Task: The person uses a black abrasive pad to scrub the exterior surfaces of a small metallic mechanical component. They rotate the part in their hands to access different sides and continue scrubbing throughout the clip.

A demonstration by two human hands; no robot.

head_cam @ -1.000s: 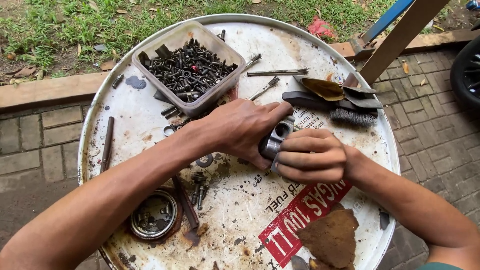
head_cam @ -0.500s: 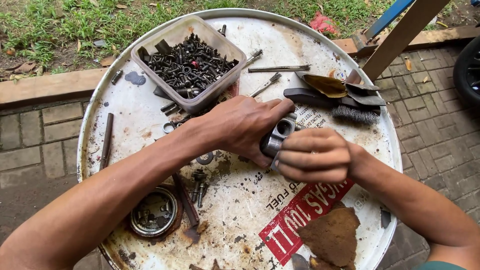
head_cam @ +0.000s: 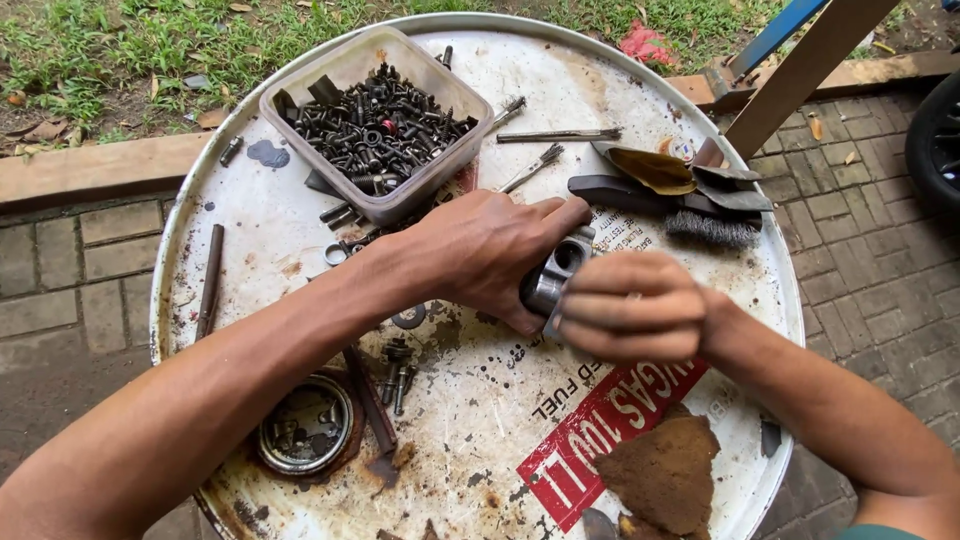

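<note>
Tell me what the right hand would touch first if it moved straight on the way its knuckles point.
The right hand already touches the metal part; beyond it, probably the left hand.

Outdoor workshop — drum top (head_cam: 250,210), bolts (head_cam: 375,125).

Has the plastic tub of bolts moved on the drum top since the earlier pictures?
No. The plastic tub of bolts sits at the same spot by the far-left rim of the drum top.
</note>
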